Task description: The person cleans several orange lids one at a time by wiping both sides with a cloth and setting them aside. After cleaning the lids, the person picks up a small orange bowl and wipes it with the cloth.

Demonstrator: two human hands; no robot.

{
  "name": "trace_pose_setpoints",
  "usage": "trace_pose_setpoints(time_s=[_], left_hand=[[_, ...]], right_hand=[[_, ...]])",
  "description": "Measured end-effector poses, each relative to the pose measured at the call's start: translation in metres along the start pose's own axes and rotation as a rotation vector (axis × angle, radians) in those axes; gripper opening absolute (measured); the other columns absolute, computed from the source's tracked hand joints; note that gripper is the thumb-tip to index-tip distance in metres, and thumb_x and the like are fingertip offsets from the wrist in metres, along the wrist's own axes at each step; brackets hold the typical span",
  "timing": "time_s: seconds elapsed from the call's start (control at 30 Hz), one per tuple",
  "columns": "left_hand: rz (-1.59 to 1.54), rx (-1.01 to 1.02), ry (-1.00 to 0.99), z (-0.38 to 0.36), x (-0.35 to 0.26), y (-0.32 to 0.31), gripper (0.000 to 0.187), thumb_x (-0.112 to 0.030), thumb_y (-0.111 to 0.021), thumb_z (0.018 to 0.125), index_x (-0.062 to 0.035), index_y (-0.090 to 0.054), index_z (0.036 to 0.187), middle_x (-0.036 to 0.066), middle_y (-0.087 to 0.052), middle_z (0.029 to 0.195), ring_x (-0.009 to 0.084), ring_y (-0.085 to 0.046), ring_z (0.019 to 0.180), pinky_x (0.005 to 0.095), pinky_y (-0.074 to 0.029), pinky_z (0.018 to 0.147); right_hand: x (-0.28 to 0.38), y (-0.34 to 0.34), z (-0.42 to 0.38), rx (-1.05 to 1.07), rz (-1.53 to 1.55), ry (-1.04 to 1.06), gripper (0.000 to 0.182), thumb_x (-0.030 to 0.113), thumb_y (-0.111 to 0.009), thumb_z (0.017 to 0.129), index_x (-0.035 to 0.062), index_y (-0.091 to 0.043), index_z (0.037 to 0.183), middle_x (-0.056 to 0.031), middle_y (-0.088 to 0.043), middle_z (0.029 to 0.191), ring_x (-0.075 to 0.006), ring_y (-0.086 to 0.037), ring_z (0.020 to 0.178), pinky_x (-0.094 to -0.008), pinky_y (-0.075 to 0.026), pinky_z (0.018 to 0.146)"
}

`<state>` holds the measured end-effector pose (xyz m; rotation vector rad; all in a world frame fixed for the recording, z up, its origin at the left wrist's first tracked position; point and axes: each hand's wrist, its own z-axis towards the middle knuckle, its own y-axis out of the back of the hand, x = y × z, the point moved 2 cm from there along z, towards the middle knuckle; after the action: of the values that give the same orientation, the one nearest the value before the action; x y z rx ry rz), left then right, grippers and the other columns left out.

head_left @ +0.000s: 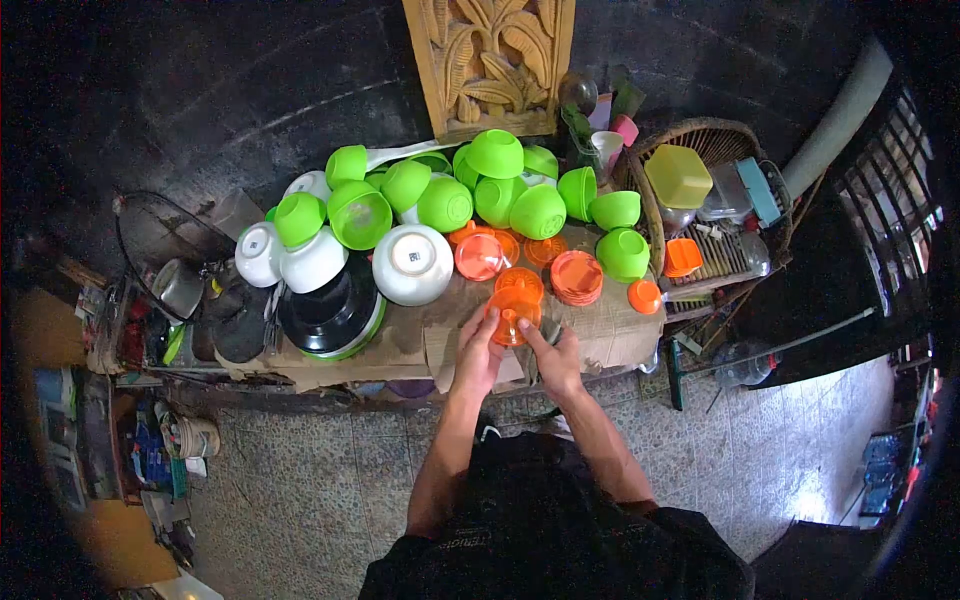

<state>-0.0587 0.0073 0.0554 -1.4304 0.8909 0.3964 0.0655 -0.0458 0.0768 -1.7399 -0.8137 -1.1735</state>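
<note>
From afar I count two hands (pixel 478 352), at least three white bowls (pixel 422 284) to their left, one yellow container (pixel 679 177) right.

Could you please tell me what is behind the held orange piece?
Another orange piece shows just behind; its near edge is covered by the held orange piece, so cannot be seen clearly.

It looks like a home kitchen corner: green bowls (pixel 497 154), white bowls (pixel 413 270) and orange plasticware (pixel 577 274) crowd the cardboard-covered bench (pixel 400 333), a metal pot (pixel 178 288) sits at its left end, a wicker rack (pixel 715 126) stands by its right, and a carved wooden panel (pixel 500 60) rises behind its far edge.
</note>
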Motion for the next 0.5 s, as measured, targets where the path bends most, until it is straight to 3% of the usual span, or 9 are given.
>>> trace_pose_setpoints(time_s=[0.07, 0.13, 0.27, 0.33, 0.37, 0.4, 0.47, 0.5], left_hand=[[-0.196, -0.002, 0.111, 0.0, 0.01, 0.008, 0.046, -0.021, -0.061, 0.103, 0.0009, -0.052, 0.142, 0.013, -0.065, 0.134, 0.024, -0.063, 0.125, 0.0417, -0.048, 0.111], [-0.235, -0.016, 0.112, 0.001, 0.003, 0.014, 0.044, -0.02, -0.06, 0.104, 0.0009, -0.053, 0.142, 0.013, -0.065, 0.134, 0.0252, -0.063, 0.125, 0.043, -0.048, 0.11], [-0.224, -0.022, 0.045, 0.005, -0.012, 0.029, 0.041, -0.019, -0.056, 0.104, 0.001, -0.054, 0.14, 0.014, -0.065, 0.134, 0.0273, -0.063, 0.126, 0.0468, -0.05, 0.11], [-0.188, -0.033, 0.035, 0.003, -0.012, 0.028, 0.042, -0.021, -0.055, 0.105, 0.0012, -0.053, 0.14, 0.015, -0.065, 0.133, 0.028, -0.064, 0.125, 0.0493, -0.054, 0.105], [-0.167, -0.007, 0.069, 0.001, -0.01, 0.027, 0.043, -0.023, -0.055, 0.106, 0.0013, -0.053, 0.14, 0.015, -0.065, 0.133, 0.0287, -0.065, 0.123, 0.0494, -0.056, 0.101], [-0.145, 0.021, 0.105, -0.001, -0.009, 0.024, 0.043, -0.025, -0.055, 0.106, 0.0014, -0.053, 0.141, 0.015, -0.065, 0.133, 0.0294, -0.066, 0.121, 0.0495, -0.058, 0.098], [-0.145, 0.048, 0.137, -0.005, -0.004, 0.02, 0.045, -0.027, -0.055, 0.106, 0.0022, -0.052, 0.141, 0.016, -0.065, 0.134, 0.0298, -0.065, 0.122, 0.0501, -0.057, 0.099], [-0.145, 0.074, 0.164, -0.006, -0.002, 0.019, 0.048, -0.029, -0.055, 0.107, 0.003, -0.052, 0.142, 0.017, -0.064, 0.135, 0.0303, -0.065, 0.123, 0.0507, -0.057, 0.101]], right_hand=[[-0.002, 0.002, -0.001, -0.009, -0.012, 0.009, 0.033, 0.017, -0.077, 0.095, -0.005, -0.067, 0.118, -0.0088, -0.073, 0.108, -0.0144, -0.068, 0.094, -0.0311, -0.055, 0.083], [-0.008, 0.011, -0.001, 0.109, -0.308, -0.03, 0.033, 0.016, -0.076, 0.095, -0.0042, -0.067, 0.119, -0.0075, -0.074, 0.107, -0.014, -0.068, 0.094, -0.0317, -0.055, 0.083], [-0.009, 0.021, -0.005, 0.099, -0.321, 0.073, 0.029, 0.015, -0.075, 0.095, -0.0023, -0.069, 0.118, -0.0058, -0.074, 0.104, -0.0128, -0.067, 0.091, -0.0318, -0.055, 0.08], [0.005, 0.021, -0.007, -0.098, -0.391, 0.261, 0.028, 0.017, -0.075, 0.095, -0.0008, -0.071, 0.116, -0.0115, -0.077, 0.105, -0.0144, -0.069, 0.094, -0.0323, -0.055, 0.083], [0.0, 0.024, -0.003, -0.115, -0.44, 0.227, 0.029, 0.012, -0.074, 0.093, -0.0006, -0.071, 0.119, -0.0152, -0.076, 0.104, -0.0212, -0.071, 0.094, -0.0355, -0.055, 0.084], [0.003, 0.022, -0.001, -0.118, -0.441, 0.226, 0.029, 0.012, -0.074, 0.093, -0.0006, -0.071, 0.119, -0.0152, -0.076, 0.104, -0.0212, -0.071, 0.094, -0.0355, -0.055, 0.084], [0.017, 0.01, 0.001, -0.013, -0.798, 0.655, 0.031, 0.009, -0.075, 0.089, 0.0014, -0.071, 0.119, -0.0183, -0.073, 0.104, -0.0322, -0.07, 0.097, -0.0412, -0.055, 0.087], [0.013, 0.004, 0.002, -0.023, -0.84, 0.626, 0.035, 0.005, -0.074, 0.084, 0.0029, -0.072, 0.119, -0.0206, -0.07, 0.106, -0.0397, -0.066, 0.101, -0.0468, -0.054, 0.09]])
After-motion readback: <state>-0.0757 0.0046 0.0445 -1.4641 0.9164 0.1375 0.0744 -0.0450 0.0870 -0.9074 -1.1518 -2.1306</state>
